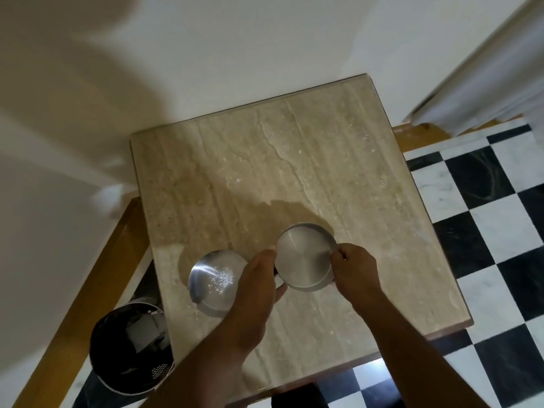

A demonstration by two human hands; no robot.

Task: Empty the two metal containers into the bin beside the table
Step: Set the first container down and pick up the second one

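Note:
Two round metal containers stand on the beige marble table (294, 160). The left container (213, 279) holds a scatter of small white grains. The right container (304, 256) looks bare inside. My left hand (260, 275) grips the right container's left rim, lying between the two containers. My right hand (354, 270) pinches its right rim. The round black bin (129, 348) stands on the floor at the table's near left corner, with white and dark scraps inside.
A white wall runs behind and left of the table, with a wooden skirting strip (97, 284) along the floor. Black and white checkered tiles (485, 207) spread to the right. A white curtain (482, 83) hangs at the far right.

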